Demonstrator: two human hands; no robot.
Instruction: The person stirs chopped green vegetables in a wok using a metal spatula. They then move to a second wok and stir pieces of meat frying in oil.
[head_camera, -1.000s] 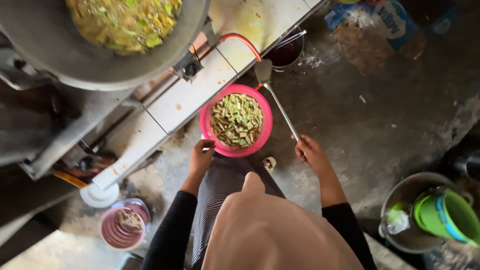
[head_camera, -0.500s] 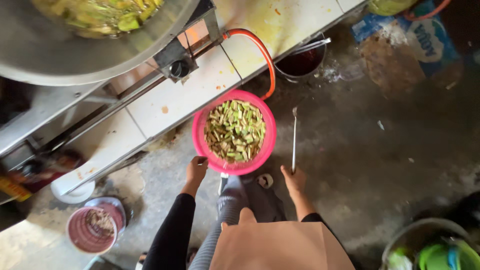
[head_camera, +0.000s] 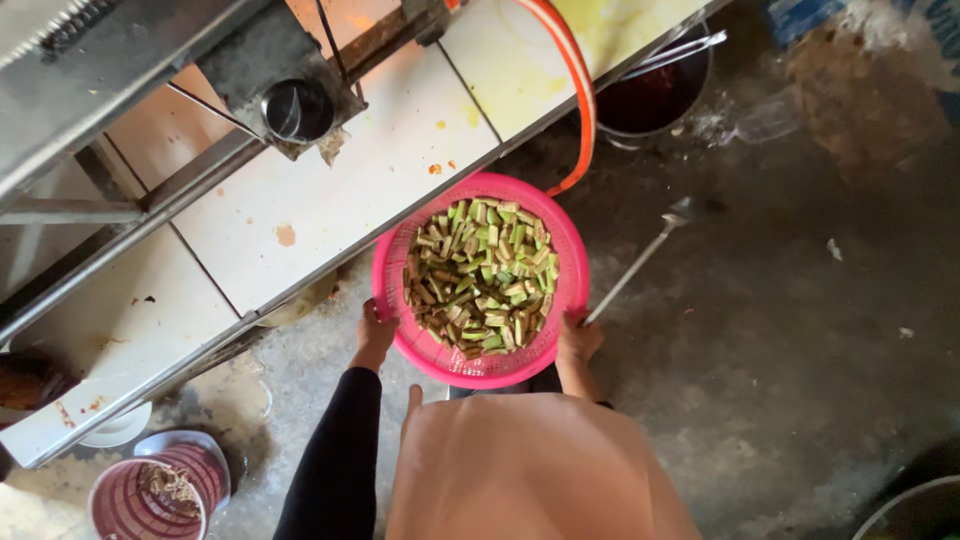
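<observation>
A round pink plastic basket (head_camera: 455, 365) full of chopped green vegetable pieces (head_camera: 482, 277) is held up in front of me, beside the edge of a white tiled counter (head_camera: 300, 200). My left hand (head_camera: 374, 336) grips the basket's lower left rim. At the lower right rim is my right hand (head_camera: 578, 340), closed on it. A long metal ladle (head_camera: 640, 260) slants up and to the right from that hand; its handle end meets the fingers. My dark left sleeve and a tan garment fill the bottom of the view.
An orange hose (head_camera: 582, 110) curves over the counter edge behind the basket. A dark bucket (head_camera: 655, 95) stands on the stained concrete floor. A metal stove fitting (head_camera: 295, 108) sits on the counter. A pink striped bowl with scraps (head_camera: 150, 495) is at the lower left.
The basket has risen closer to me. My right hand moved in from the side to the basket's rim, bringing the ladle along. The big wok has slipped out of view.
</observation>
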